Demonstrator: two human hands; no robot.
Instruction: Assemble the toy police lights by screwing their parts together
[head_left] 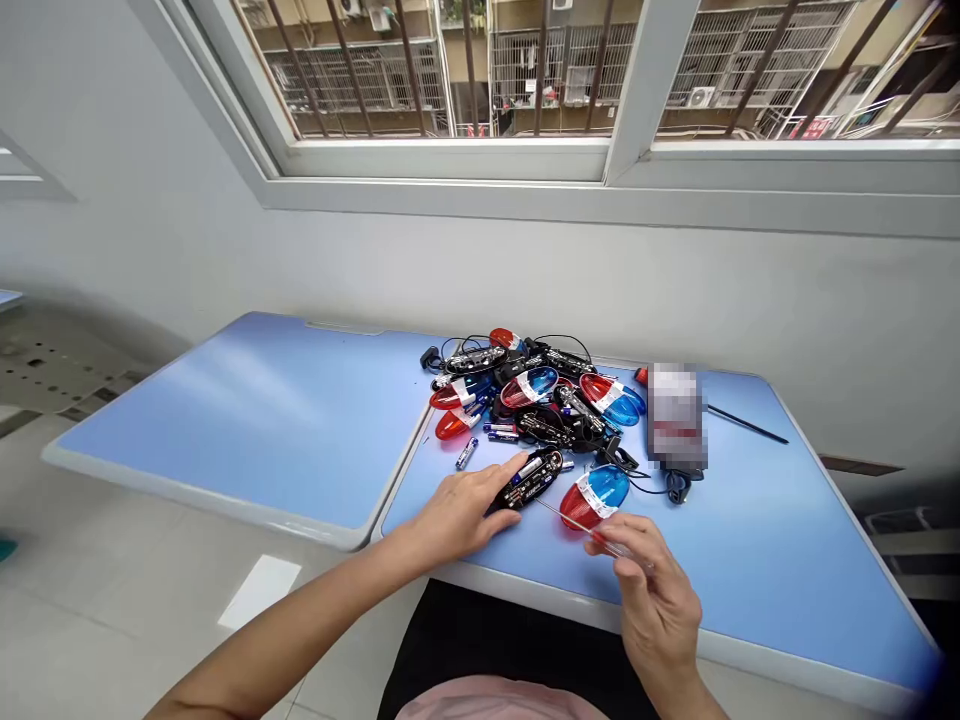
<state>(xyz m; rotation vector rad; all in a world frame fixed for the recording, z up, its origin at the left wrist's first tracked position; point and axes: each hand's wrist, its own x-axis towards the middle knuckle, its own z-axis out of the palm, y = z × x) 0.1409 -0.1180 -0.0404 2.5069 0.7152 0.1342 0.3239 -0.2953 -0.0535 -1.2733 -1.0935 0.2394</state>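
Observation:
My left hand (pixel 471 508) rests on the blue table, its fingers gripping the left end of a black oval light housing (pixel 534 478) with batteries and a circuit board showing. In my right hand (pixel 651 575) is a screwdriver (pixel 576 524) with a clear and red handle. Its thin shaft points left, and the tip is at the lower edge of the housing; whether it touches is too small to tell. Beside the housing, partly behind the shaft, lies a red and blue lens cover (pixel 609 487). A loose battery (pixel 466 454) lies above my left hand.
Behind my hands is a pile of black housings (pixel 544 428), cables, batteries and red and blue covers (pixel 609 396). A blurred-out box-shaped item (pixel 675 415) stands to the right, near a thin black rod (pixel 748 425). A second blue table (pixel 247 430) adjoins on the left.

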